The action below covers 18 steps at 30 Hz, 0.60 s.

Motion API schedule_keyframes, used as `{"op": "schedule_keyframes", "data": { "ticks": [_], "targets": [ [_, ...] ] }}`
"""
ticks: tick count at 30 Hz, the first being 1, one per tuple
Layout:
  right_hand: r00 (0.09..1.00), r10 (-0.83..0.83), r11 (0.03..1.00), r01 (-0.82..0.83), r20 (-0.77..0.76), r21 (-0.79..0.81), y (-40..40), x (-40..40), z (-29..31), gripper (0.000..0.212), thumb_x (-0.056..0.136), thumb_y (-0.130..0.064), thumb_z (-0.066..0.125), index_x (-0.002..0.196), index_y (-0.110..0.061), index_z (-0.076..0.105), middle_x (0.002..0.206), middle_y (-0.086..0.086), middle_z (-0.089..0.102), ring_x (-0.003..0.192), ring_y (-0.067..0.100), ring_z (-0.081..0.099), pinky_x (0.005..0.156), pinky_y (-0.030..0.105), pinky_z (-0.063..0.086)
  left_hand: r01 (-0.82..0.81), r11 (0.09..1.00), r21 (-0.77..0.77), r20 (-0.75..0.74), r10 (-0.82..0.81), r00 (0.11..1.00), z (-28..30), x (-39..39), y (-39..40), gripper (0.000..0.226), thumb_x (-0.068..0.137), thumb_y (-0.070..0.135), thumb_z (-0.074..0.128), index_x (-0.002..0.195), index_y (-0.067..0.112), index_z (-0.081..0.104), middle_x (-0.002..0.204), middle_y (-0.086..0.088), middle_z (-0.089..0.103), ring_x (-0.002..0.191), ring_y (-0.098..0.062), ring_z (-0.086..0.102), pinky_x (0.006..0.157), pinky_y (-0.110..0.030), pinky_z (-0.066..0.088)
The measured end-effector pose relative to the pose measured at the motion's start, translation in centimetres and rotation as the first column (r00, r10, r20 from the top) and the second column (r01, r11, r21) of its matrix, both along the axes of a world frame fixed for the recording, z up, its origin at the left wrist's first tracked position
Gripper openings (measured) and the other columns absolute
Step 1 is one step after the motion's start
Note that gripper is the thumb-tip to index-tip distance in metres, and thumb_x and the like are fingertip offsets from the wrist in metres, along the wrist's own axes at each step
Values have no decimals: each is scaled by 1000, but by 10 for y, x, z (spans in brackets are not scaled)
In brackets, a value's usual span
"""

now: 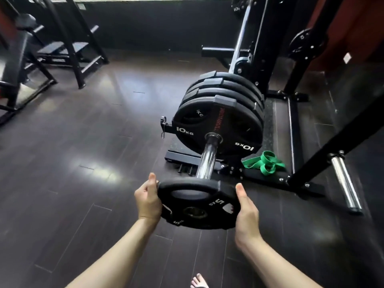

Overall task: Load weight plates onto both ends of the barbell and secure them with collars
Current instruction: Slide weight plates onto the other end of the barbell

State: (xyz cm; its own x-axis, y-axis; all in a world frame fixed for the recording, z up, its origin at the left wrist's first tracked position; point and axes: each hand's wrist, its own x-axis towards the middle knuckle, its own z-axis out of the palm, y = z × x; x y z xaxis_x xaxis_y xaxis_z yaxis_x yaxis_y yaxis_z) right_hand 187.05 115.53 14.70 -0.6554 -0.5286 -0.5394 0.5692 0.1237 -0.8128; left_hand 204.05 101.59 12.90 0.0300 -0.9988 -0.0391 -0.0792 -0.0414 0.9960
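Note:
A black 5 kg plate (197,202) is held between both hands, just in front of the free end of the chrome barbell sleeve (206,156). My left hand (148,199) grips its left rim with the thumb on top. My right hand (246,206) grips its right rim. The plate's upper edge hides the sleeve tip. Further up the sleeve sit several black plates; the nearest is a 10 kg plate (218,129). The bar (241,36) runs away up into the black rack. No collar is visible on the sleeve.
A green band (265,163) lies on the rack base (259,177) to the right. A chrome storage peg (345,181) juts out at the right. A black bench frame (62,48) stands at the far left. My bare foot (198,282) is on the dark wood floor.

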Motion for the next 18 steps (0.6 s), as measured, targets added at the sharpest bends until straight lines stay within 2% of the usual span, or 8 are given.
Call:
{"op": "schedule_keyframes", "data": {
  "ticks": [2,4,7,10,11,13,15,18],
  "targets": [
    [999,-39,999,39,25,7,-1,4,-5,47,93,-45,65,101,1,75,100,19,77,94,32,74,91,43,53,-2,1000,-12,-60,1,998,-4,0,-2,57,82,52,50,61,-1,46,61,-5,37,58,-18,34,56,-34,28],
    [997,-66,998,66,40,2,-1,3,-9,47,78,-43,71,90,2,73,88,21,72,85,32,67,85,42,50,44,998,-54,-71,-48,996,-6,-1,-5,48,80,43,47,60,0,47,58,-6,40,56,-14,37,54,-30,31],
    [998,-70,995,70,-6,77,-9,-2,-9,26,64,-35,61,76,-12,62,75,10,49,77,26,47,72,39,35,104,989,-101,-55,-110,992,-7,-11,-18,47,79,37,42,62,-5,50,62,-22,44,62,-17,43,59,-32,33],
    [998,-66,990,66,-8,126,-29,-18,-7,15,68,-32,57,65,-18,63,75,5,60,80,27,57,75,41,41,126,991,-42,-66,-129,989,-12,-30,-43,30,82,31,42,69,7,54,76,-9,50,75,-17,46,72,-37,34],
    [997,-71,990,75,-41,122,-39,-25,-5,16,72,-33,58,71,-20,68,86,6,67,91,30,63,80,41,44,141,990,-21,-62,-142,988,-16,-38,-53,26,84,33,43,73,13,56,82,-5,52,83,-17,47,78,-38,36],
    [986,-104,986,120,-129,118,-59,-42,-2,26,92,-34,58,112,-22,69,132,11,58,127,30,54,98,37,39,149,987,60,-59,-145,988,-22,-51,-73,24,86,51,47,83,30,57,97,-2,52,100,-22,46,95,-44,37],
    [974,-142,979,164,-175,120,-86,-64,1,55,105,-41,46,154,-19,36,162,12,24,149,26,28,112,31,24,149,976,160,-54,-142,988,-21,-71,-99,41,84,70,45,106,37,53,120,-2,49,119,-20,43,112,-47,33],
    [944,-209,963,244,-256,115,-123,-94,3,72,107,-51,32,163,-16,4,171,8,0,157,20,-1,124,35,4,162,955,248,-56,-153,987,-9,-102,-130,66,99,62,32,154,25,26,158,-5,29,147,-20,27,123,-42,21]
  ]
}}
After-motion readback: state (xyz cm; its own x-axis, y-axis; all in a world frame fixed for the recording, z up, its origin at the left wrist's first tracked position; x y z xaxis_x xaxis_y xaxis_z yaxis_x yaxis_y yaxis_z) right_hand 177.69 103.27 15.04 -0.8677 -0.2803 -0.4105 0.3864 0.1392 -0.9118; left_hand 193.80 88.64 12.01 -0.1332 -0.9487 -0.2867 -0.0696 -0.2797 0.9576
